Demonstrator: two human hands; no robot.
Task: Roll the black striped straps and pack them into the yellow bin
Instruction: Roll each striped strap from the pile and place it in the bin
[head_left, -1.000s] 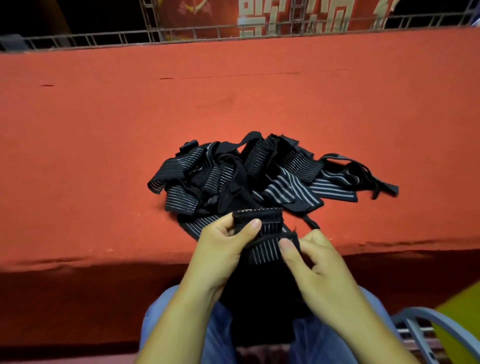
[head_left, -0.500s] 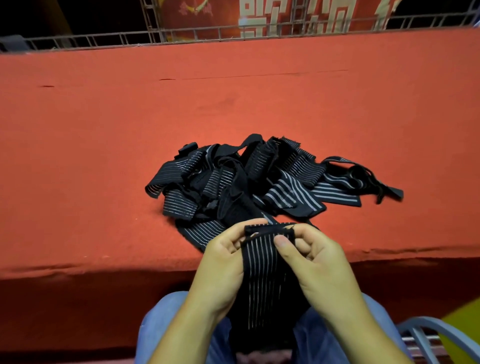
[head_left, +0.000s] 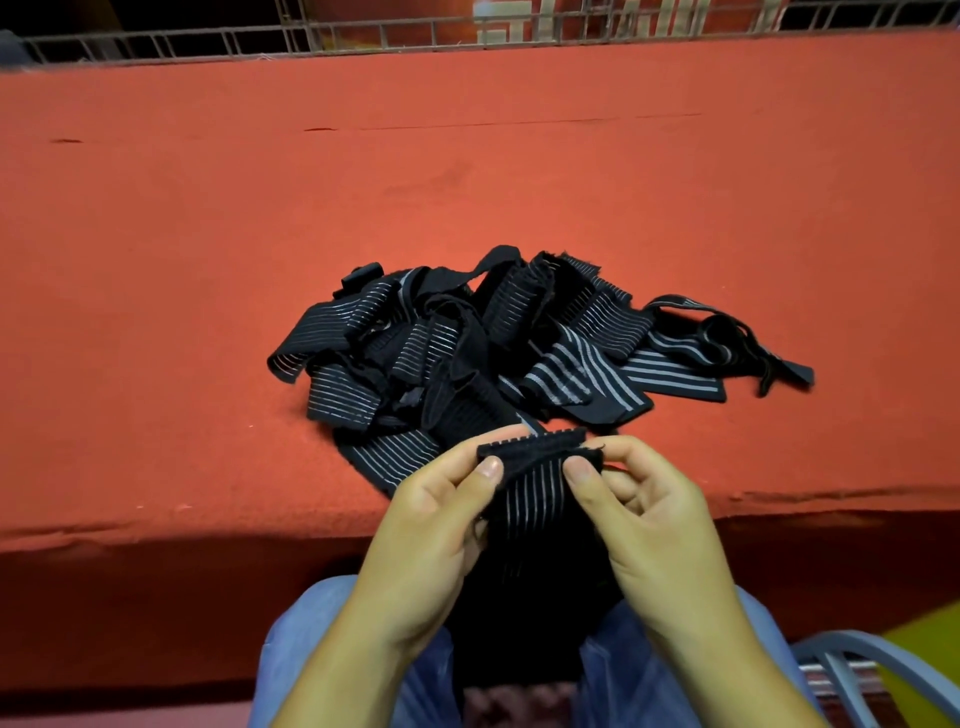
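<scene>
Both hands have slid a little apart along the top end of the strap since a moment ago, so more stripes show between the thumbs. The left hand (head_left: 431, 540) pinches the left corner of the black striped strap (head_left: 535, 493), thumb in front and fingers curled behind. The right hand (head_left: 660, 535) pinches the right corner the same way. The strap's top end looks folded over a bit. The rest hangs straight down between the hands onto the lap, over blue trousers (head_left: 311, 649).

The hands are just over the near edge of the red table (head_left: 208, 260). The pile of straps (head_left: 493, 353) lies loose and tangled on the table just behind them, by the middle of that edge. A bit of the yellow bin (head_left: 930, 639) peeks in at the bottom right, past a grey chair frame (head_left: 857, 649), well apart from the hands. A wire rack (head_left: 208, 41) runs along the far edge.
</scene>
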